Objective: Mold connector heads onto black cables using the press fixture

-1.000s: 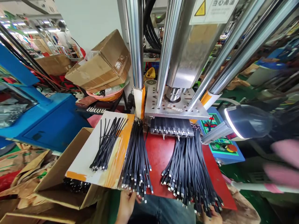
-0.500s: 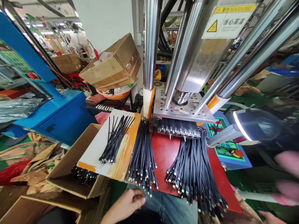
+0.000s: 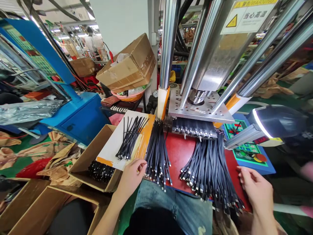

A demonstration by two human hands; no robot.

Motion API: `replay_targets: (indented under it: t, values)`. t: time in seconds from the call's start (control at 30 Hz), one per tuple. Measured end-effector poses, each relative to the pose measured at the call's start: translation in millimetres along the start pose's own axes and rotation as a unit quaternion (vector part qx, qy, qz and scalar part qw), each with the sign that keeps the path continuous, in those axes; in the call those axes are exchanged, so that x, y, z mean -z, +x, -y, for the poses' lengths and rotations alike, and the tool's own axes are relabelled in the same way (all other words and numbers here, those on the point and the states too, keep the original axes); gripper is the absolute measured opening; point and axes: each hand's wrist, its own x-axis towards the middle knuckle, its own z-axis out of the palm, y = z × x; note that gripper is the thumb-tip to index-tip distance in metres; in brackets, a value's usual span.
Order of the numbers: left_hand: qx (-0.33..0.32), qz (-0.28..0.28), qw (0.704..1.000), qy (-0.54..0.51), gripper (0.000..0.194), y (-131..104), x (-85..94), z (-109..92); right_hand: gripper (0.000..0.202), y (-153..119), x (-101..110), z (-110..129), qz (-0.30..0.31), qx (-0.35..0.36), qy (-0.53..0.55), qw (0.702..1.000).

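Observation:
My left hand (image 3: 134,172) is at the lower edge of the white and orange board (image 3: 107,153), fingers loosely curled and apart, with nothing visible in them. A small bundle of black cables (image 3: 129,138) lies on that board, and another bundle of cables (image 3: 158,156) hangs just right of my fingertips. On the right, my right hand (image 3: 256,187) hovers by the red tabletop (image 3: 179,150) with fingers slightly bent and apart, holding nothing visible. Beside it spreads a large fan of black cables (image 3: 207,169). Several connectors sit in a row in the metal mould (image 3: 194,129) under the press plate (image 3: 176,109).
An open carton (image 3: 81,164) with black cables stands left of the board. Right of the press are a control panel (image 3: 249,150) and a lit lamp (image 3: 276,120). Steel columns (image 3: 171,42) rise in front. A tilted cardboard box (image 3: 127,68) rests on a basin behind.
My left hand has risen from above my lap to the board's lower edge. My right hand has come into fuller view beside the large cable fan. The view has shifted left.

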Motion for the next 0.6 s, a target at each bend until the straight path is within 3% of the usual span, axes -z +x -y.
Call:
replay_targets:
  t: [0.13, 0.2, 0.6]
  values:
    - [-0.07, -0.107, 0.992, -0.001, 0.027, -6, -19.7, 28, 0.066, -8, 4, 3, 0.028, -0.04, 0.039, 0.998]
    - [-0.082, -0.126, 0.989, -0.001, 0.03, -9, -24.3, 36, 0.063, -10, 3, 9, 0.036, -0.033, 0.036, 0.998]
    - [-0.106, -0.075, 0.991, 0.034, 0.03, -8, -22.4, 39, 0.047, -16, 4, 25, 0.04, -0.013, 0.002, 0.999]
